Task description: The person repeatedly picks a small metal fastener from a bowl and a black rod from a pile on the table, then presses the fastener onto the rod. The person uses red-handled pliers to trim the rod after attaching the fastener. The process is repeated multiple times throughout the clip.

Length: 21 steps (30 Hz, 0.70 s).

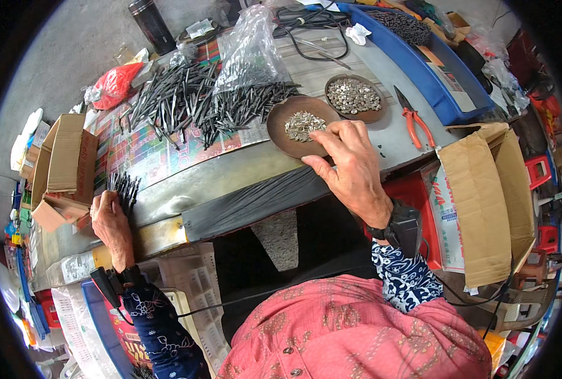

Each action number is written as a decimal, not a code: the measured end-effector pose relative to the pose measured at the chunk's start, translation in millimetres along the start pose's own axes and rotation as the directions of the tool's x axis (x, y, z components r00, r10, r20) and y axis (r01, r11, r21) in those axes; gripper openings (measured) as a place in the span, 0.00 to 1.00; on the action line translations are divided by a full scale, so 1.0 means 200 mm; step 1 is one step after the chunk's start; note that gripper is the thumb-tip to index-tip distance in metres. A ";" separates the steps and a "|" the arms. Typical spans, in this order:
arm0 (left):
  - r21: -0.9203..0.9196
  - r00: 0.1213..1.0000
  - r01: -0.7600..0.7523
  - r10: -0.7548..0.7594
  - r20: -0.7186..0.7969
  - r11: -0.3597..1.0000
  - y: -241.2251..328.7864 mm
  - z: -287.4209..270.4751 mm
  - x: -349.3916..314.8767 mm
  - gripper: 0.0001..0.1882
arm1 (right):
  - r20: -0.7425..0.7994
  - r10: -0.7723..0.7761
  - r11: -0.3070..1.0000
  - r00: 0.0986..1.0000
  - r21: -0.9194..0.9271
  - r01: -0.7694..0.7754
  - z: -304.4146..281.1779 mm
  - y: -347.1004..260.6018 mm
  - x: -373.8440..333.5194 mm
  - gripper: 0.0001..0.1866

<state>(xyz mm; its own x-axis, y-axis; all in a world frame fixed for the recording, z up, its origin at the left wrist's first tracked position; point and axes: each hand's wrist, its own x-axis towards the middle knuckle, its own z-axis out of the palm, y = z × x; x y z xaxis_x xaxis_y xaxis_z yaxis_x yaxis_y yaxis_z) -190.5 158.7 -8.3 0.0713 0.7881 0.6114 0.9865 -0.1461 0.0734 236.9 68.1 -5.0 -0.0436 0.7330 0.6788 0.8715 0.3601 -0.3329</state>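
Brown bowl holds metal pins, right hand over rim, thumb and fingers apart; left hand by black strips, grip unclear. Cardboard box crowds it; second bowl, pliers nearby.

Loose pile of tiny silvery bits in a brown dish near the table's front edge, skinny black strips bunched front-left.
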 end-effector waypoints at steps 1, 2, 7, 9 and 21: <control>0.006 1.000 0.008 -0.008 -0.009 1.000 0.01 0.00 0.00 0.04 | 0.022 0.003 1.000 1.000 -0.014 -0.003 0.00 0.00 0.00 0.18; 0.016 1.000 0.016 -0.016 -0.018 1.000 0.02 -0.01 0.00 0.04 | 0.042 0.007 1.000 0.999 -0.028 -0.006 0.01 0.00 0.00 0.19; -0.100 0.997 -0.022 0.015 -0.070 0.995 0.14 -0.03 -0.01 0.07 | 0.077 0.012 0.999 0.997 -0.047 -0.009 0.02 0.00 -0.01 0.20; -0.127 0.998 -0.048 0.042 -0.047 0.991 0.21 -0.04 -0.01 0.09 | 0.059 -0.003 0.999 0.998 -0.048 0.006 0.02 0.00 -0.01 0.20; -0.233 0.972 -0.162 0.196 0.130 0.959 0.51 0.01 0.17 0.06 | -0.032 0.042 0.997 0.999 0.064 -0.039 0.02 0.00 -0.05 0.14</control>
<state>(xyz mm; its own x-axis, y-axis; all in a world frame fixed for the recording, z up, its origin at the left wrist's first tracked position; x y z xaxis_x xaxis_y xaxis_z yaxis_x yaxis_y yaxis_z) -86.2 171.1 18.4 0.2814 0.8152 0.5061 0.9000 -0.4072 0.1554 235.4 63.4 -14.3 0.0081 0.7288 0.6847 0.8393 0.3674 -0.4009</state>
